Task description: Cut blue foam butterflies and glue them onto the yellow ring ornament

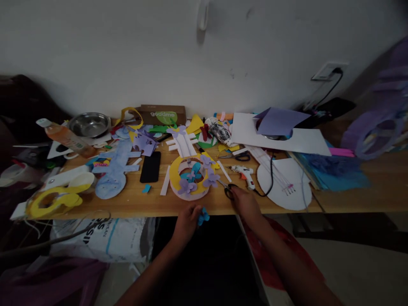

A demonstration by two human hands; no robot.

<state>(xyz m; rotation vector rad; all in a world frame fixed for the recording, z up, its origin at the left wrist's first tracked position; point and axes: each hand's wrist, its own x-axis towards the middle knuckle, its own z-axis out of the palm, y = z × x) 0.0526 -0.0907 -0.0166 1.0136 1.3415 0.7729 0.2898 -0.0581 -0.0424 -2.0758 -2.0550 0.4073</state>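
Just off the table's front edge, my left hand (188,221) pinches a small blue paper flower (203,216). My right hand (245,204) is closed at the dark handles of a pair of scissors (228,190), whose blades point left over the table. Between and beyond my hands lies a round white and yellow paper piece (176,175), decorated with purple paper flowers (187,186) and one blue flower (193,172) in its middle. A hot glue gun (245,175) rests right of it, its cord curving away. A blue paper scrap (146,188) lies to the left.
A black phone (150,167), a tilted drink bottle (65,138) and a metal bowl (89,125) are on the left. Another pair of scissors (239,157) lies behind the glue gun. Paper cutouts, a brown box (163,114) and white board (306,141) crowd the back.
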